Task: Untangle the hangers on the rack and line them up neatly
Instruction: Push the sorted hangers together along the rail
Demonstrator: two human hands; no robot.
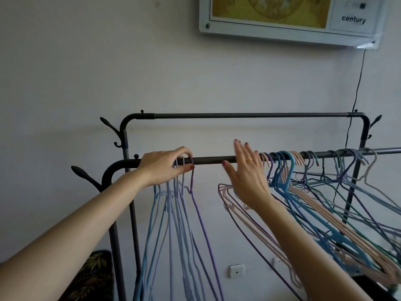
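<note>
A dark metal rack has a near rail running left to right. At its left end hang several light blue and purple wire hangers in a tidy group. My left hand grips their hooks at the rail, fingers curled over the bar. On the right a tangled bunch of pink, blue, green and purple hangers hangs slanted and overlapping. My right hand is held flat with fingers spread, just left of that bunch and in front of the rail, holding nothing.
A second, higher rail runs behind, with coat hooks at the rack's corners. A framed board hangs on the wall above, a thin black cable dropping from it. A patterned cushion sits at lower left.
</note>
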